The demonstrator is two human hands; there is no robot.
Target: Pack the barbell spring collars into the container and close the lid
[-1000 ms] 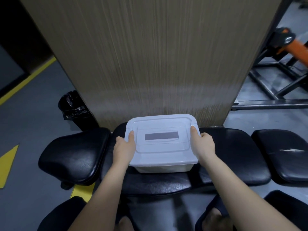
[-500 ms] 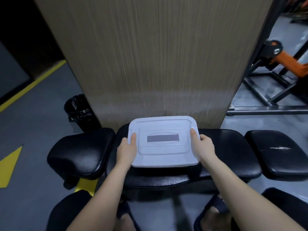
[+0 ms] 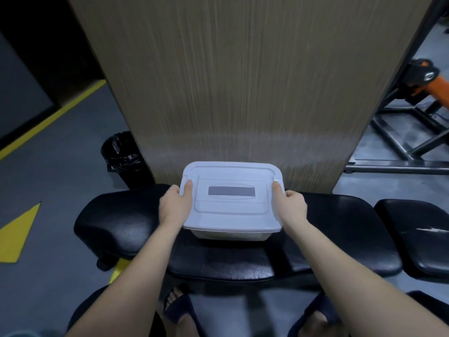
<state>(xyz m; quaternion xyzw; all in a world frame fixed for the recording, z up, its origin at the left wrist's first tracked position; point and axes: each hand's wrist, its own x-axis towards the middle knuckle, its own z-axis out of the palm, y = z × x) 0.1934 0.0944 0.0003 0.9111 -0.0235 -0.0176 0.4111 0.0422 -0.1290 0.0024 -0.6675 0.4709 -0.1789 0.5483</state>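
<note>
On black bench pad [image 3: 328, 229], right against wood panel [image 3: 243, 93], sits white container [image 3: 230, 234], lid [image 3: 232, 203] on top. Your left hand [image 3: 173, 207] and right hand [image 3: 291, 207] clamp lid's short edges, thumbs on top, other fingers tucked under rim. Press evenly down both sides, then corners, so it likely snaps flush. Can't see collars; box opaque. Latches hidden too, seal status unclear tbh.
</note>
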